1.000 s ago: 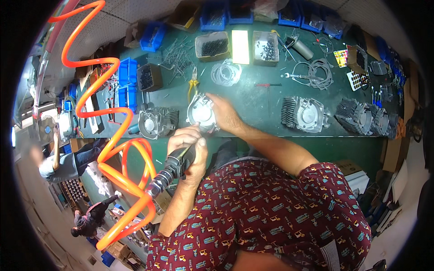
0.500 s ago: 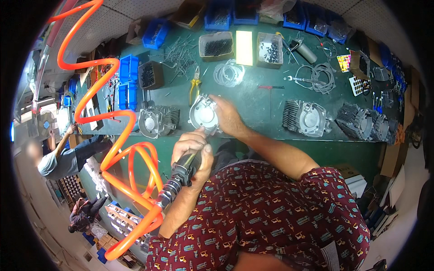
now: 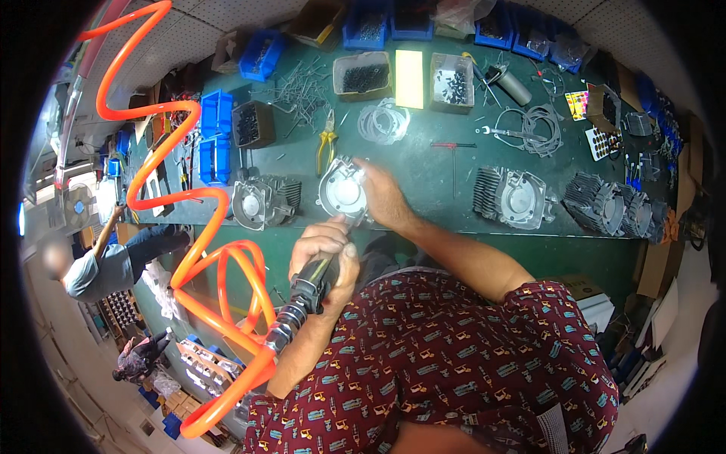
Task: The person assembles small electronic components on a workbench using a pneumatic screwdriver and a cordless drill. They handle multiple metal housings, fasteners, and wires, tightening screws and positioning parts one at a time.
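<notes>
My left hand (image 3: 325, 253) is wrapped around a dark air tool (image 3: 308, 291), whose front end points at the near edge of a silvery cylinder casting (image 3: 344, 191). Whether the tip touches the metal is hidden by my fingers. From the tool's rear, metal fittings run into an orange coiled air hose (image 3: 265, 363). My right hand (image 3: 386, 200) grips the casting from its right side at the bench's front edge, fingers over the far rim. Just beyond it lie yellow-handled pliers (image 3: 326, 142). A similar finned casting (image 3: 261, 203) stands to the left.
More finned castings (image 3: 514, 198) stand along the front edge of the green bench (image 3: 431, 212). Wire rings (image 3: 383, 122), a T-handle wrench (image 3: 453, 147), screw boxes (image 3: 363, 76) and blue bins (image 3: 215, 136) lie behind. Orange coils hang at left. A co-worker (image 3: 98, 272) is at far left.
The casting and my hands have shifted very slightly to the right. The lower hose has swung a little right with the tool. My grips look the same.
</notes>
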{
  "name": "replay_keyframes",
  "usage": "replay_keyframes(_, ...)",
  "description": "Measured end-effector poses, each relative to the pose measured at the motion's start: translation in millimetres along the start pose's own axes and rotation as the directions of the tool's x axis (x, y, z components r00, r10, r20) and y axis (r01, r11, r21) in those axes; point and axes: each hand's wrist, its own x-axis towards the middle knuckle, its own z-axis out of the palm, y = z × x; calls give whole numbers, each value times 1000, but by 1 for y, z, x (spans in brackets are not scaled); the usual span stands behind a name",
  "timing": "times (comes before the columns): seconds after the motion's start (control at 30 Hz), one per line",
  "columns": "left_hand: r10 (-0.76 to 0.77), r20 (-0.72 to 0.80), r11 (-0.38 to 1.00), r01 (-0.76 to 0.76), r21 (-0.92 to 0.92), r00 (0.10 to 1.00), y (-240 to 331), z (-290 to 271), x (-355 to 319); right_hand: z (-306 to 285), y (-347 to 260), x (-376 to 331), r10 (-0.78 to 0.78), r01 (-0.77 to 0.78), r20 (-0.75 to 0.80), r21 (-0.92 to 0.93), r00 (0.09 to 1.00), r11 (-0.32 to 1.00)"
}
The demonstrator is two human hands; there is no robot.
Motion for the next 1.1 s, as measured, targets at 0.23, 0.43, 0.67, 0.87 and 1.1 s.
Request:
replay_keyframes(0.23, -1, 9, 1000, 1, 13, 1000, 3, -5, 0, 3, -7, -1, -12, 12, -23, -9, 1000, 1000)
replay_keyframes(0.43, -4, 69, 1000, 2, 27, 998, 7, -9, -2, 6, -6, -1, -7, 7, -14, 1, 1000, 1000)
replay_keyframes(0.67, 9, 70, 999, -12, 46, 998, 10, -12, -2, 8, -10, -2, -27, 28, -25, 11, 999, 1000)
replay_keyframes(0.87, -1, 67, 999, -2, 53, 998, 13, -12, -3, 7, -15, -3, -22, 22, -30, 13, 999, 1000)
replay_keyframes(1.1, 6, 61, 999, -9, 41, 998, 12, -14, -6, 7, -20, -6, -28, 26, -33, -41, 999, 999)
